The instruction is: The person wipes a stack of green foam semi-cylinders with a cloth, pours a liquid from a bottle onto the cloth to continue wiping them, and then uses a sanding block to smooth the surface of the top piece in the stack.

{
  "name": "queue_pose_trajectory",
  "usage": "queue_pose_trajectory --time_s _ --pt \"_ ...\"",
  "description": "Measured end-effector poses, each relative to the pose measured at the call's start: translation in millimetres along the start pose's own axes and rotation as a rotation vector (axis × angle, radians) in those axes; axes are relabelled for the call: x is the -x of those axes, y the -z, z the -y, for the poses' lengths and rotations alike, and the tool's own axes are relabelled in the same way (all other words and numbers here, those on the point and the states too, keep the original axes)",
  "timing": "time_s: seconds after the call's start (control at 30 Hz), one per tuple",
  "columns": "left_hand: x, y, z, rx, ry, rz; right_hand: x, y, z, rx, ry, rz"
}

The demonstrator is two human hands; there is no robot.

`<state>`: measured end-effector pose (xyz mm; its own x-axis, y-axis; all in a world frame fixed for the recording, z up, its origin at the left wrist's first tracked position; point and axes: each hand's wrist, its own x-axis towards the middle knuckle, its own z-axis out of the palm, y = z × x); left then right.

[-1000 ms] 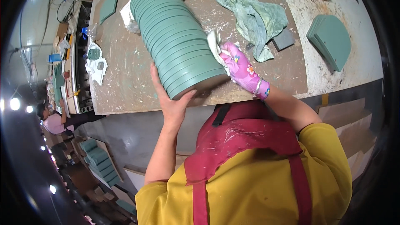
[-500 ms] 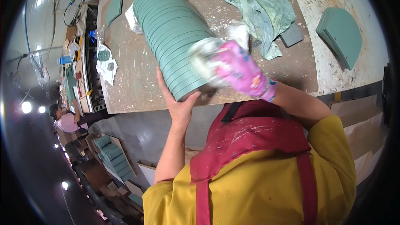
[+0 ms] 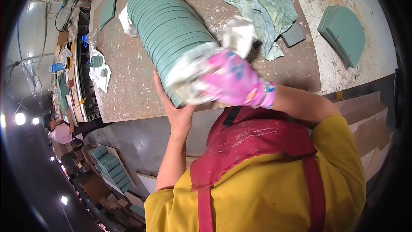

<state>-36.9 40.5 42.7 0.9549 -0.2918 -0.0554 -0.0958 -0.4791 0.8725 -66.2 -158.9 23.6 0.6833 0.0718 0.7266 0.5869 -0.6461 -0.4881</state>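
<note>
A long row of round-topped green panels [image 3: 165, 28], packed face to face, lies on the worktable [image 3: 124, 73]. My bare left hand [image 3: 177, 114] grips its near end at the table edge, fingers along the left side. The thumb is partly hidden under a crumpled white cloth [image 3: 189, 77]. My right hand [image 3: 234, 77], in a pink flowered glove, clutches that cloth and presses it on the panels' upper side near me. Motion blurs both glove and cloth.
Right of the row lie a stained green rag [image 3: 262, 10], a grey block [image 3: 293, 35] and a white crumpled piece [image 3: 238, 36]. More green panels [image 3: 345, 34] stand stacked at far right, and a single one [image 3: 107, 13] at far left. Another person [image 3: 62, 132] sits beyond the table's left side.
My right hand has swept the white cloth leftward and nearer to me, over the near end of the row. My left hand keeps its grip there. The whole view has shifted slightly.
</note>
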Motion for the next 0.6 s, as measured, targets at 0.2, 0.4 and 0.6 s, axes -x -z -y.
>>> queue_pose_trajectory --time_s 0.2,0.4,0.6 --pt "-1 5 -1 -0.008 -0.193 0.039 66 51 -51 -0.495 -0.650 -0.031" --pt "-2 7 7 -0.078 -0.218 0.018 -16 41 6 0.008 -0.191 0.315" --pt "7 19 39 0.009 0.043 0.169 -20 -15 4 -0.273 0.012 0.360"
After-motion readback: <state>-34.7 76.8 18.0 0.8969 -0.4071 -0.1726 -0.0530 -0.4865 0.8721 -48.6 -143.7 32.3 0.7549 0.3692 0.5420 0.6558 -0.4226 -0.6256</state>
